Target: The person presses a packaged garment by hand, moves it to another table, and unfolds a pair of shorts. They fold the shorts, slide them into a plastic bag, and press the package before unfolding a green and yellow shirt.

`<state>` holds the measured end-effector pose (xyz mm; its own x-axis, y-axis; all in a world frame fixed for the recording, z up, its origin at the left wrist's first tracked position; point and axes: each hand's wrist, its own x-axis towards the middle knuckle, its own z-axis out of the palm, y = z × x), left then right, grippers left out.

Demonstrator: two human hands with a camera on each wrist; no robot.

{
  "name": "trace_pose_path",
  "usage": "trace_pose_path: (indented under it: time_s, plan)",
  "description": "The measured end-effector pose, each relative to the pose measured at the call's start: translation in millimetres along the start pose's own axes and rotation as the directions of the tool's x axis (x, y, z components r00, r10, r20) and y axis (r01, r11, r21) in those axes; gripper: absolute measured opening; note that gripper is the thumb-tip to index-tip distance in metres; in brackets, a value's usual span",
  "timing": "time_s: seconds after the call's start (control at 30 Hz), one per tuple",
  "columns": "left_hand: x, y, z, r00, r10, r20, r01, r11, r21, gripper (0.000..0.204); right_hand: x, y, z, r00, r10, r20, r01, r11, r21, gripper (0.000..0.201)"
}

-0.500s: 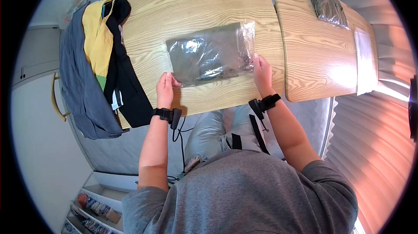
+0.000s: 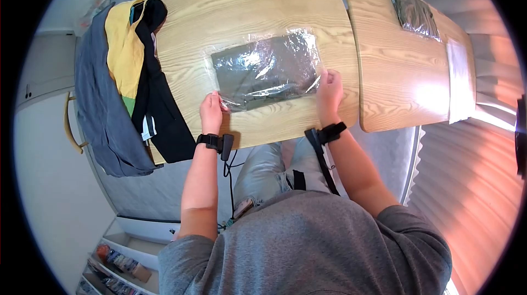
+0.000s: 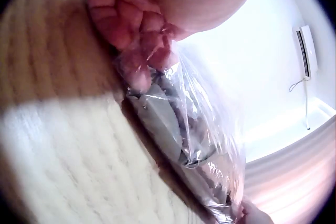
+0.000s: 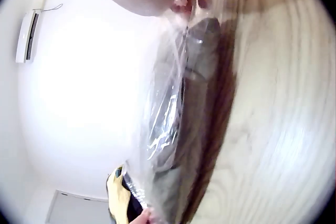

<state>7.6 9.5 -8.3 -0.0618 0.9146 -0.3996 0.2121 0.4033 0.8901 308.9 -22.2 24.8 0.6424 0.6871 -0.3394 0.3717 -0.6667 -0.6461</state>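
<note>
A folded dark garment (image 2: 255, 72) lies inside a clear plastic bag (image 2: 307, 47) on the wooden table (image 2: 230, 7). At the bag's near left corner, my left hand (image 2: 211, 113) pinches the plastic film between thumb and fingers. My right hand (image 2: 330, 94) grips the near right corner the same way. The left wrist view shows the fingertips (image 3: 139, 79) inside a fold of the film. From the right wrist, the bag's near edge (image 4: 191, 77) appears close over the wood, with the dark cloth pressed against the film.
To the left, grey (image 2: 99, 97), yellow (image 2: 122, 37) and black clothes (image 2: 164, 125) drape over the table's edge. A second table (image 2: 395, 75) on the right carries another bagged dark garment (image 2: 414, 14) and a flat white packet (image 2: 460, 78). A pleated curtain (image 2: 461, 174) hangs beyond it.
The plastic flap at the bag's right end no longer sticks out; the film now lies closer to the garment there. My left hand has shifted slightly right, and the bag's far edge sits a little nearer.
</note>
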Motion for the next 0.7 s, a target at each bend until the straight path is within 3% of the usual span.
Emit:
trace_pose_path:
  time_s: [0.03, 0.07, 0.13, 0.17, 0.2, 0.33, 0.4, 0.47, 0.5, 0.53, 0.57, 0.6, 0.63, 0.7]
  plan:
    - [0, 0, 1, 1.000, 0.003, -0.005, -0.003, 1.000, -0.007, 0.034, -10, -4, 5, 0.942, -0.224, -0.249, 0.237, 0.971, 0.021, 0.025]
    - [0, 0, 2, 1.000, 0.005, -0.010, -0.006, 1.000, -0.014, 0.034, -22, -7, 11, 0.777, -0.408, -0.480, 0.458, 0.889, -0.016, 0.023]
    - [0, 4, 3, 1.000, -0.008, -0.012, 0.008, 1.000, -0.018, 0.034, -54, -29, 16, 0.690, -0.659, -0.299, 0.678, 0.734, -0.053, 0.033]
    - [-1, 6, 3, 1.000, -0.023, -0.009, 0.023, 1.000, -0.017, 0.034, -59, -39, 24, 0.654, -0.752, -0.084, 0.737, 0.659, -0.152, 0.037]
    - [-1, 2, 4, 1.000, -0.023, -0.009, 0.023, 1.000, -0.018, 0.034, -61, -47, 31, 0.595, -0.791, 0.141, 0.797, 0.559, -0.228, 0.041]
    - [4, -5, -1, 0.999, -0.045, 0.005, 0.045, 0.993, -0.106, 0.034, -39, -66, 64, 0.528, -0.826, 0.198, 0.820, 0.435, -0.371, 0.048]
    - [2, -4, -9, 0.999, -0.053, 0.004, 0.054, 0.990, -0.133, 0.033, -19, -70, 61, 0.590, -0.778, 0.216, 0.773, 0.467, -0.430, 0.048]
    - [1, -3, -19, 0.996, -0.091, 0.016, 0.090, 0.993, 0.082, 0.030, -14, -70, 60, 0.577, -0.786, 0.223, 0.782, 0.454, -0.427, 0.049]
    - [-8, 11, -12, 0.979, 0.094, -0.179, -0.062, 0.983, 0.172, 0.027, -12, -69, 61, 0.580, -0.779, 0.239, 0.781, 0.448, -0.434, 0.050]
    - [-18, 31, -4, 0.893, 0.288, -0.347, -0.191, 0.939, 0.286, 0.026, -10, -69, 61, 0.581, -0.774, 0.253, 0.781, 0.441, -0.443, 0.051]
    - [-21, 42, -3, 0.791, 0.552, -0.263, -0.344, 0.758, 0.555, 0.024, -11, -70, 60, 0.578, -0.777, 0.250, 0.784, 0.442, -0.437, 0.051]
    - [-25, 61, 7, 0.797, 0.603, -0.043, -0.447, 0.636, 0.629, 0.023, -9, -71, 61, 0.575, -0.779, 0.250, 0.785, 0.440, -0.436, 0.051]
    - [-23, 80, 20, 0.753, 0.639, 0.155, -0.589, 0.551, 0.591, 0.026, -10, -71, 63, 0.580, -0.778, 0.242, 0.780, 0.445, -0.441, 0.051]
    - [-10, 93, 47, 0.679, 0.635, 0.369, -0.706, 0.424, 0.568, 0.040, -9, -71, 65, 0.584, -0.775, 0.242, 0.776, 0.446, -0.446, 0.052]
